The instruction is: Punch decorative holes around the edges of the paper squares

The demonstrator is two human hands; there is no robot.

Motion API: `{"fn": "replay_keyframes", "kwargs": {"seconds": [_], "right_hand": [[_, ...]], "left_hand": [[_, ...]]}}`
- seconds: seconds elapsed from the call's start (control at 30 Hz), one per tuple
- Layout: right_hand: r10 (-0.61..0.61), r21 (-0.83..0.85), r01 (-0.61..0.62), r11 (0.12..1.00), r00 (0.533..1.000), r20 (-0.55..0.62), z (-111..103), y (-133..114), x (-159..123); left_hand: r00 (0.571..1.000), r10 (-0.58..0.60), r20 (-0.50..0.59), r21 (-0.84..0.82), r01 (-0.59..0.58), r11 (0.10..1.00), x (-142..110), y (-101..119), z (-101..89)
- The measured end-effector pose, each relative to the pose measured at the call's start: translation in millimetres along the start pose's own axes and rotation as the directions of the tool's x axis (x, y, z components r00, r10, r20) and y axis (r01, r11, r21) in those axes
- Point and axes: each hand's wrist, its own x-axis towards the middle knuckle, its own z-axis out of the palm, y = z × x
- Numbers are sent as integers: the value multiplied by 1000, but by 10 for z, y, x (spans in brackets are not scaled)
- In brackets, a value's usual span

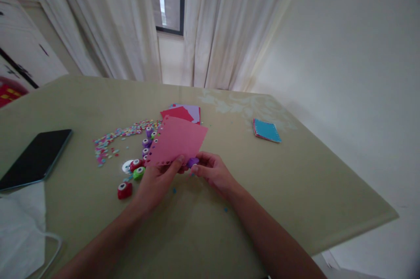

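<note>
A sheet of pink paper point(177, 139) is pinched in my left hand point(164, 174), thumb on top. Small punched holes run along its left and bottom edges. My right hand point(211, 169) is closed around a small purple paper punch point(193, 162) at the sheet's lower right edge. Left of the paper lie several more punches: a red punch point(124, 190), a green punch point(139, 172) and a purple punch point(146, 142) among them. The sheet partly covers that group.
Punched paper bits point(121, 134) form a curved band at the left. Behind the sheet lie red and lilac papers point(193, 112). A stack of blue squares point(267, 130) sits at the right. A black tablet point(36, 156) and a white bag-like item point(22, 231) lie at far left.
</note>
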Motion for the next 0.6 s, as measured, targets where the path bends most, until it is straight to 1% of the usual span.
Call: {"fn": "replay_keyframes", "kwargs": {"seconds": [0.17,0.4,0.6], "right_hand": [[9,-21,-9,1000,1000,26,1,8,2],[18,-37,-17,999,1000,11,34,-12,-10],[24,-29,-23,999,999,28,75,-47,-21]], "left_hand": [[999,44,9,47,-45,998,-2,-18,-8],[997,75,13,109,-76,991,-5,-23,-15],[998,64,-4,99,-63,993,-19,-17,-10]]}}
